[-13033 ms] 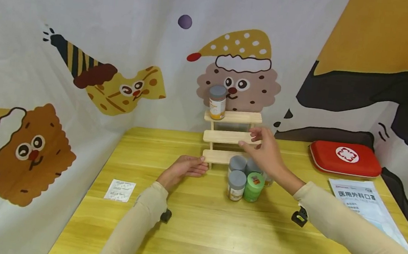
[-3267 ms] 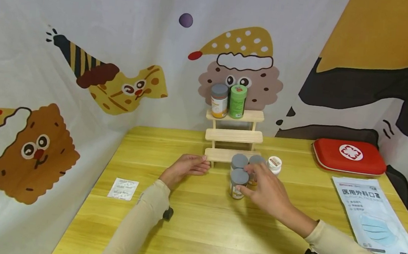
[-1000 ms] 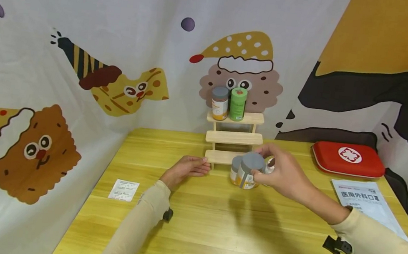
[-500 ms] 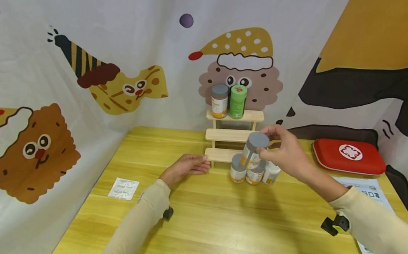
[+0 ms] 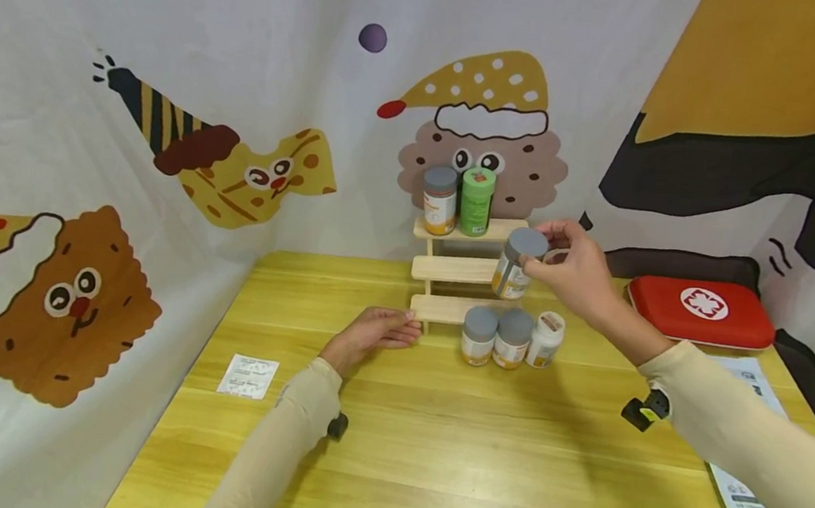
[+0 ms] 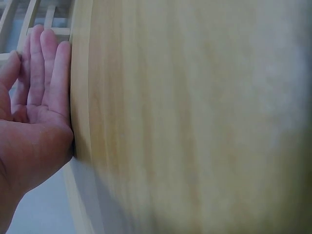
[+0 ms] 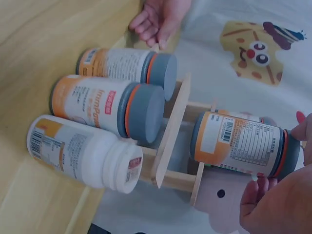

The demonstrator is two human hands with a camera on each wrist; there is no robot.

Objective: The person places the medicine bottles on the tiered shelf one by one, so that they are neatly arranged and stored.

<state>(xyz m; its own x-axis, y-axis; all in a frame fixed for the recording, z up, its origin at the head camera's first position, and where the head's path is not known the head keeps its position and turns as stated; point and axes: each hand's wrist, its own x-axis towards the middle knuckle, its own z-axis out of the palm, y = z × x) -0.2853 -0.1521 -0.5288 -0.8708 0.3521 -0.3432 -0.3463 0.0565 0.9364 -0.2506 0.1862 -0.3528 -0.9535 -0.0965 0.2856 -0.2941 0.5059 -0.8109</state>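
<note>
My right hand (image 5: pixel 582 278) pinches a grey-lidded supplement jar (image 5: pixel 523 259) by its lid, thumb on one side and fingers on the other. That jar (image 7: pixel 239 144) hangs in front of the right part of a three-tier wooden display rack (image 5: pixel 451 270). At the left end of the lowest tier, my left hand (image 5: pixel 375 336) pinches the board between thumb and forefinger, the other fingers extended. An orange-and-white jar (image 5: pixel 439 211) and a green jar (image 5: pixel 476 203) stand on the top tier. Two grey-lidded jars, one left (image 5: pixel 478 337) and one right (image 5: pixel 512 340), plus a white bottle (image 5: pixel 545 341), stand before the rack.
A red first-aid case (image 5: pixel 703 311) lies at the back right of the wooden table (image 5: pixel 415 456). Partly under the right sleeve is a face mask packet (image 5: pixel 745 498). A small white packet (image 5: pixel 247 377) lies at left. A printed curtain (image 5: pixel 251 35) hangs behind.
The green jar has gone from the table to the top tier. My right hand has lifted a grey-lidded jar from the group up toward the rack. My left hand has stayed at the rack.
</note>
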